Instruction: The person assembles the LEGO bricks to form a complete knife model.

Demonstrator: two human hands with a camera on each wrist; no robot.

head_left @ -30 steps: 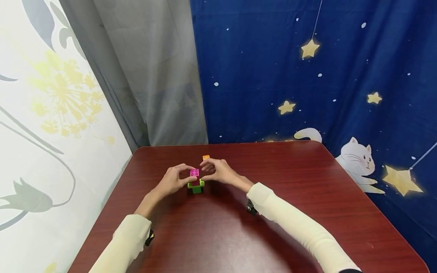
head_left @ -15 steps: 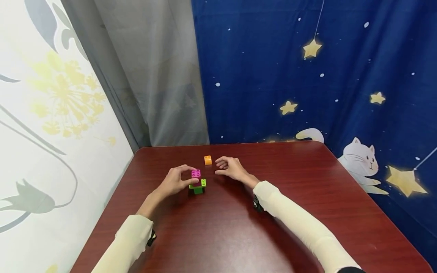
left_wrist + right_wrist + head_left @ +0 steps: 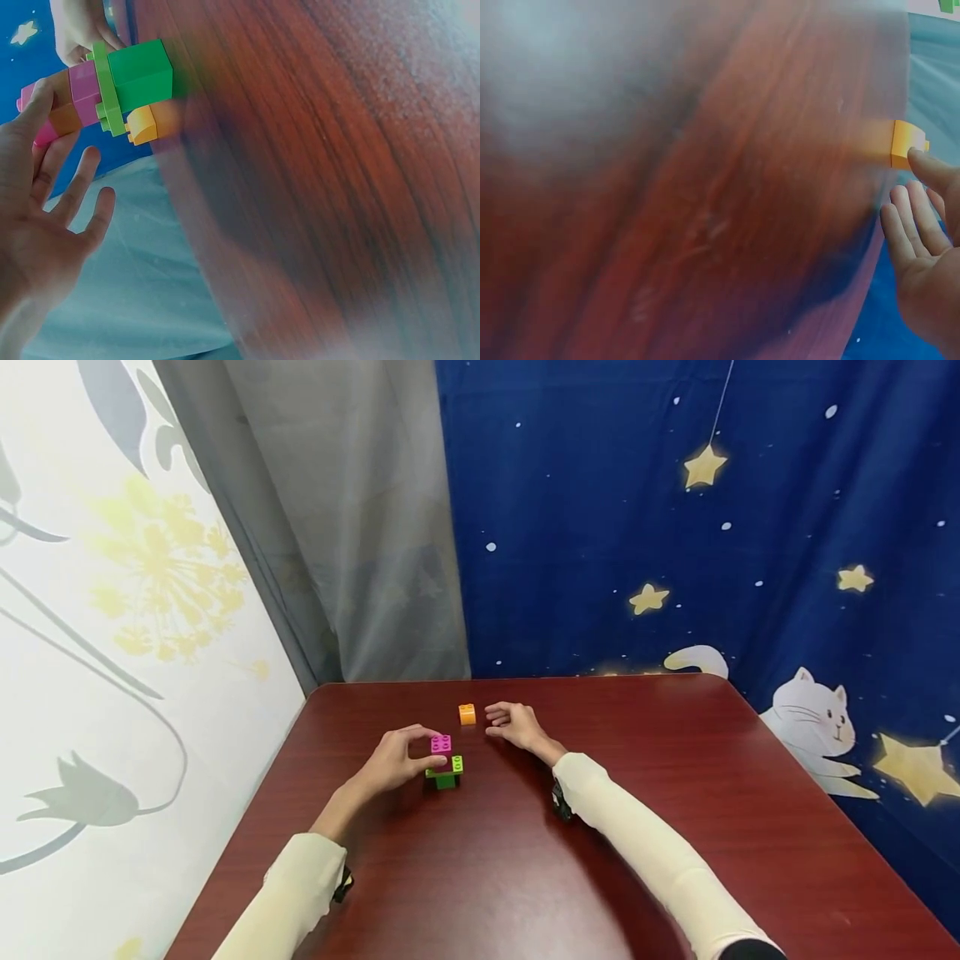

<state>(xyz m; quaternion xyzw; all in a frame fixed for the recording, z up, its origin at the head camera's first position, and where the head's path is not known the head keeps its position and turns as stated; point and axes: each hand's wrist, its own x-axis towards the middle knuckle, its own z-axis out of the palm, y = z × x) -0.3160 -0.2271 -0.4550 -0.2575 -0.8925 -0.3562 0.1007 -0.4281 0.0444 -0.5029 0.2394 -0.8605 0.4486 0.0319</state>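
Note:
In the head view a stack of toy building bricks stands on the table, with a pink brick (image 3: 441,743) on top and a dark green brick (image 3: 446,782) at the bottom. A lime brick (image 3: 107,88) juts out in the middle of the stack. My left hand (image 3: 395,760) pinches the upper part between thumb and forefinger, its other fingers spread. Behind the stack sits a loose orange brick (image 3: 467,715) with a rounded side. To its right is my right hand (image 3: 514,725), fingers slightly bent, holding nothing and apart from that brick.
The dark red wooden table (image 3: 510,860) reaches back to a grey curtain (image 3: 375,527) and a blue curtain (image 3: 570,527) with stars. On the left stands a white patterned wall or cloth (image 3: 195,710).
My right hand has drawn away from the stack to the right, over beside the orange brick, which now shows fully. The left hand keeps its hold on the stack. The head view has shifted slightly.

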